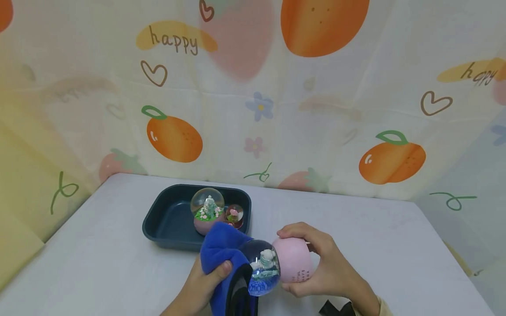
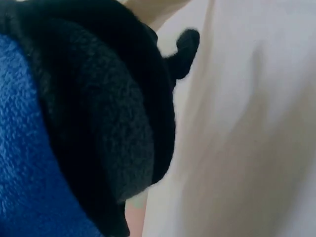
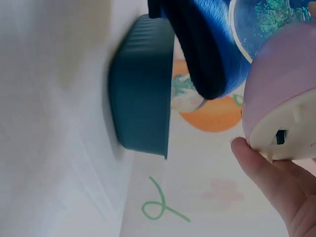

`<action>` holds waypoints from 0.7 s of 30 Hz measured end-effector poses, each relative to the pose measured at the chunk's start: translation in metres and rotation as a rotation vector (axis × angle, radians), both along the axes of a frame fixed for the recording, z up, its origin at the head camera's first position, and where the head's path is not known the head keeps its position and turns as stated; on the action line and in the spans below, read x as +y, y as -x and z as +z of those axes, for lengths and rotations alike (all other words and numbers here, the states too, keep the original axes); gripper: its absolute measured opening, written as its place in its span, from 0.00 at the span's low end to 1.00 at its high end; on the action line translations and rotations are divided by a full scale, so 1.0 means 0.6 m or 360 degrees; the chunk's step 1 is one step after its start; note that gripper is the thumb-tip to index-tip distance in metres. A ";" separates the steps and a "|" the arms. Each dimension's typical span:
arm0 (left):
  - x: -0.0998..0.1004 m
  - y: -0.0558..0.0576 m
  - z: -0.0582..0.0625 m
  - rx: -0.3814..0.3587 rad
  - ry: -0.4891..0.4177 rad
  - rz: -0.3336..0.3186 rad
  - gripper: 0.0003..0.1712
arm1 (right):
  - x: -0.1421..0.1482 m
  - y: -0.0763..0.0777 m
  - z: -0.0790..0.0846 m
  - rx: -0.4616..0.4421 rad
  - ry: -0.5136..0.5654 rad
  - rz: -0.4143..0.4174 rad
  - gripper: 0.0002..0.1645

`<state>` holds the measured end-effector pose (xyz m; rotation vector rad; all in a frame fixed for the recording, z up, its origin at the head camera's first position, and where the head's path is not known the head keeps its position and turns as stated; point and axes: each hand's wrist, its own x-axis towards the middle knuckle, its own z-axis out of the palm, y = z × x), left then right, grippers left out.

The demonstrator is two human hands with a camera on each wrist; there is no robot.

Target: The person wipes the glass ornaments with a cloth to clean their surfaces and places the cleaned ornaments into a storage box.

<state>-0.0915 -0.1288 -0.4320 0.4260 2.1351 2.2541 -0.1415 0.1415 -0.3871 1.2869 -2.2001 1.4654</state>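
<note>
In the head view my right hand (image 1: 330, 265) grips a snow globe (image 1: 293, 260) by its pink rounded base, tipped onto its side so the glass points left. White figures and blue glitter show inside the dome. My left hand (image 1: 205, 281) holds a blue plush cloth (image 1: 223, 248) with black trim, its folds up against the dome's left side. Blue pile and a thick black edge of the cloth (image 2: 29, 148) fill much of the left wrist view, hiding the fingers. The right wrist view shows the cream underside of the snow globe (image 3: 291, 126), with a small dark slot.
A dark teal tray (image 1: 162, 235) stands behind the hands on the white table (image 1: 99, 263). Inside it are a larger snow globe (image 1: 207, 213) with a pink base and a small globe (image 1: 234, 214). A fruit-print curtain (image 1: 316, 131) hangs along the table's back edge.
</note>
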 end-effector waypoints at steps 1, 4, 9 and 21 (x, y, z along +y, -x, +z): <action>-0.001 0.001 -0.001 -0.0047 0.0011 0.0014 0.38 | -0.001 -0.001 -0.001 -0.0002 0.0002 -0.0001 0.46; -0.002 0.001 0.001 -0.0155 0.0032 0.0028 0.44 | -0.005 -0.002 -0.003 -0.0010 0.0006 -0.0055 0.45; -0.008 0.004 0.014 -0.0122 -0.0001 -0.0138 0.43 | -0.008 -0.006 -0.003 -0.0099 -0.0018 -0.0232 0.46; 0.010 -0.001 0.008 0.0081 0.0129 -0.0123 0.49 | -0.012 -0.006 -0.008 -0.0193 0.0016 -0.0181 0.45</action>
